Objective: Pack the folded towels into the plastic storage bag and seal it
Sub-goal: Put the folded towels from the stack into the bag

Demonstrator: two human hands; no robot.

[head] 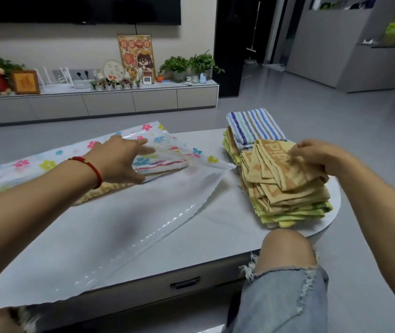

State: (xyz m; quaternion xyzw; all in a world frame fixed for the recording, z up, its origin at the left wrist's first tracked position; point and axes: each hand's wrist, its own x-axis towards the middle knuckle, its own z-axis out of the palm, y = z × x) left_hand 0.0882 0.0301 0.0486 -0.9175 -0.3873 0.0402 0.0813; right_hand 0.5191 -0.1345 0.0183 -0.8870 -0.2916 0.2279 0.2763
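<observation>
A clear plastic storage bag (143, 212) with a flower print lies across the white table (215, 239). My left hand (119, 162) holds the bag's upper layer up at the mouth. Inside lie a striped towel (160, 165) and a yellow one (100, 191) under my wrist. To the right stands a stack of folded orange and yellow-green towels (287, 198). My right hand (316, 157) grips the top orange towel (275, 164) of that stack. A blue-striped towel (254, 126) lies on a second pile behind.
My knee (287, 251) in torn jeans is against the table's front edge, beside a drawer handle (184, 283). A low TV cabinet (95, 102) with plants and frames stands across grey floor. The towel stack sits near the table's right rim.
</observation>
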